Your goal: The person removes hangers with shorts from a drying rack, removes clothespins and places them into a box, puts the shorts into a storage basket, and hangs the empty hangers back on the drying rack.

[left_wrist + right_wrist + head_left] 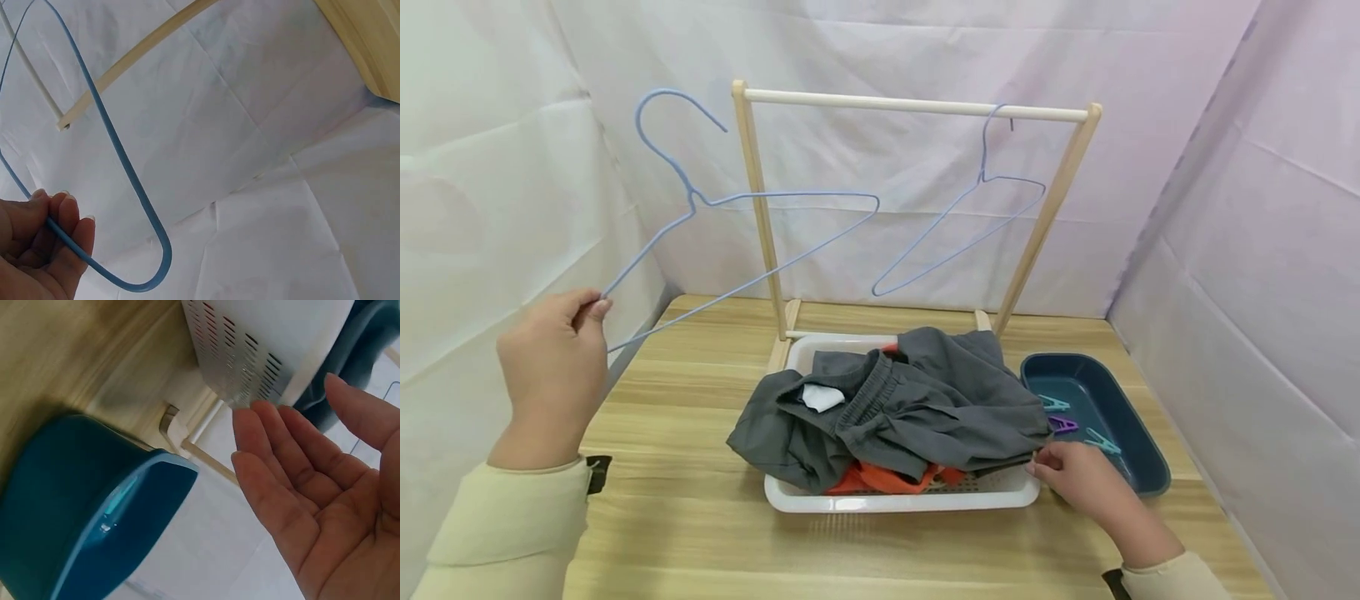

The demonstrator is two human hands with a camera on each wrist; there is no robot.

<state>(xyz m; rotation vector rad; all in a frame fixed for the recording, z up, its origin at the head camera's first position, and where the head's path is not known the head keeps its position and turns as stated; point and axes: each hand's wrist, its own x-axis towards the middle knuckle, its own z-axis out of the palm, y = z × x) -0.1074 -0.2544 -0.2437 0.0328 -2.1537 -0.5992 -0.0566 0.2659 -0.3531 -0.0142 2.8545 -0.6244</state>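
My left hand is raised at the left, pinching one lower corner of a blue wire clothes hanger, whose hook points up. The left wrist view shows the hanger's wire lying across the curled fingers. At the basket's right edge is my right hand. In the right wrist view its palm faces the camera, fingers fairly straight and holding nothing. A dark grey garment with an elastic waistband, apparently shorts or trousers, lies heaped in a white basket. Orange cloth shows beneath it.
A wooden rack stands behind the basket, with a second blue hanger on its bar. On the right sits a dark teal tray with several clips. White sheets enclose the wooden table.
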